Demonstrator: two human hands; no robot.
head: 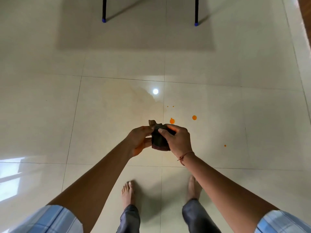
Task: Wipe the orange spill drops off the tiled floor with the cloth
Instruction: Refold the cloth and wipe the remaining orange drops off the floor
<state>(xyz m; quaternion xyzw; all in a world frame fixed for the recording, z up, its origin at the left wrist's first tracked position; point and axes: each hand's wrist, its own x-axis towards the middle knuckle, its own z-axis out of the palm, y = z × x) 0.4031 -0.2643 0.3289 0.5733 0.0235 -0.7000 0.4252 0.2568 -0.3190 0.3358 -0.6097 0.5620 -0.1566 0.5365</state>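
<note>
A small dark brown cloth (159, 138), folded into a wad, is held between both hands well above the floor. My left hand (139, 140) grips its left side and my right hand (178, 140) pinches its top and right side. On the cream tiled floor (218, 106) beyond the hands lie orange drops: a large one (172, 121) just past the cloth, another (194, 117) further right, two tiny specks (170, 106) behind them, and a small dot (225, 145) at the right. A faint yellowish smear (127, 98) spreads over the tile to the left of the drops.
Two black furniture legs with blue feet (104, 20) (196, 24) stand at the far end, with a shadow beneath them. My bare feet (128, 192) (193, 187) stand on the near tiles. A brown wooden edge (305, 14) shows at the top right.
</note>
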